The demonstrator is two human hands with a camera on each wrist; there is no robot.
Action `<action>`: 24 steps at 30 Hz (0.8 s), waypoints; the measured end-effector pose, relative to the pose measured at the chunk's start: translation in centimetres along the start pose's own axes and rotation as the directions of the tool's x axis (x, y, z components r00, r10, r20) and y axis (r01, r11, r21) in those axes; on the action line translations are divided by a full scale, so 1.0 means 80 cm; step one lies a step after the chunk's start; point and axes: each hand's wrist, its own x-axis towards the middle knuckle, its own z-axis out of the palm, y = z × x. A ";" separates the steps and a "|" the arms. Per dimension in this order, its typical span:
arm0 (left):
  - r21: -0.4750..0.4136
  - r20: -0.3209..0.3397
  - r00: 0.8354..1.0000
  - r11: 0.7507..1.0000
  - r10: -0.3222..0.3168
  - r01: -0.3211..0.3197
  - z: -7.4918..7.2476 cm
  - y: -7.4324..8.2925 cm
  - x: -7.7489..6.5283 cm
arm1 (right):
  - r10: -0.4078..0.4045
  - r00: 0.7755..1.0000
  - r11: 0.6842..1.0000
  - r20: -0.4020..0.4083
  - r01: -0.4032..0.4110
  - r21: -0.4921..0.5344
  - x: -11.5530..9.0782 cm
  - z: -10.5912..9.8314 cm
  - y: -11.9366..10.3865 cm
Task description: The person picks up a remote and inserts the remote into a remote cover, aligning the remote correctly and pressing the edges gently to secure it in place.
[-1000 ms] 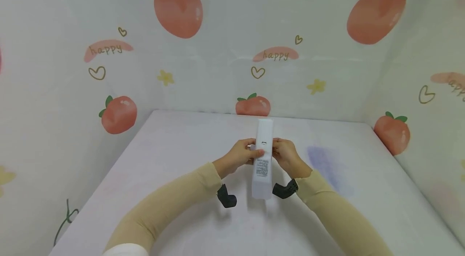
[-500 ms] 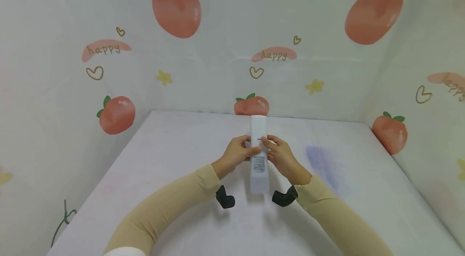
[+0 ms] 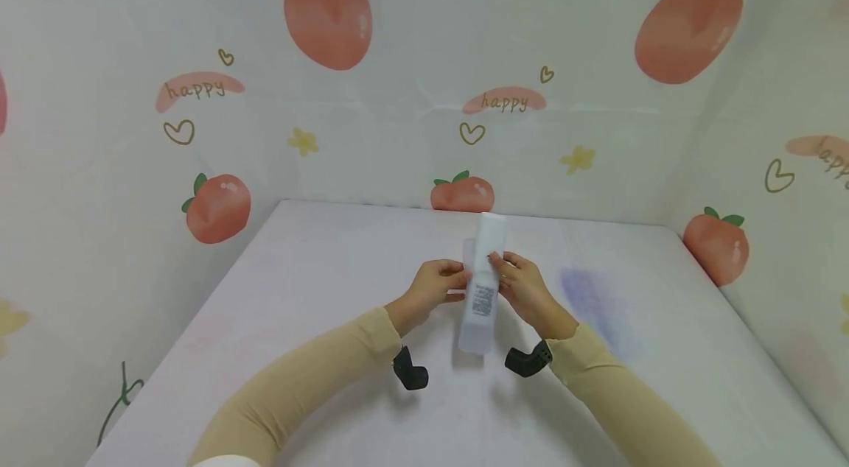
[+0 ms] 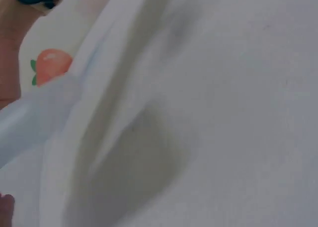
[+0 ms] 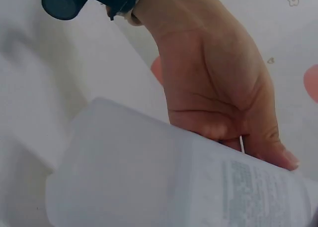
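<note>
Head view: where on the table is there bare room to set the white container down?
Bare: table left of the left hand, beyond the left sleeve; and right of the right hand, around the purple smudge. Crowded: centre, around the white container.

1. White oblong device [image 3: 483,276]: its far side is hidden in the head view, and both wrist views cut it off.
2. Printed label [image 3: 483,300] on the device: too small and blurred to read.
3. Pale translucent piece [image 3: 469,252], left of the device's upper half: partly covered; whether it is joined cannot be told.
4. Right hand [image 3: 527,295], right of the device: some fingers vanish behind it.
5. Fingertip [image 4: 6,209], below the device in the left wrist view: cropped; which hand's is unclear.
6. Sleeves [image 3: 312,371], nearer than the device: cropped at the bottom.
</note>
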 end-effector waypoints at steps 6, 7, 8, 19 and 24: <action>-0.097 -0.075 0.997 0.995 -0.029 0.022 0.007 -0.002 -0.002 | 0.015 1.000 0.999 0.025 -0.015 -0.030 -0.001 0.003 -0.001; -0.111 -0.092 0.995 0.993 -0.041 0.031 0.007 -0.001 -0.002 | 0.013 1.000 0.999 0.020 -0.013 -0.045 -0.001 0.004 -0.001; -0.119 -0.109 0.993 0.992 -0.051 0.038 0.008 -0.001 -0.001 | 0.009 1.000 0.998 0.013 -0.009 -0.061 -0.001 0.005 -0.001; -0.071 -0.185 0.971 0.987 -0.154 0.143 0.011 0.029 0.012 | -0.052 0.998 0.960 -0.045 0.038 -0.276 0.000 0.014 -0.005; -0.103 -0.172 0.963 0.976 -0.206 0.190 0.012 0.034 0.016 | -0.047 0.998 0.945 -0.034 0.034 -0.324 0.001 0.012 -0.005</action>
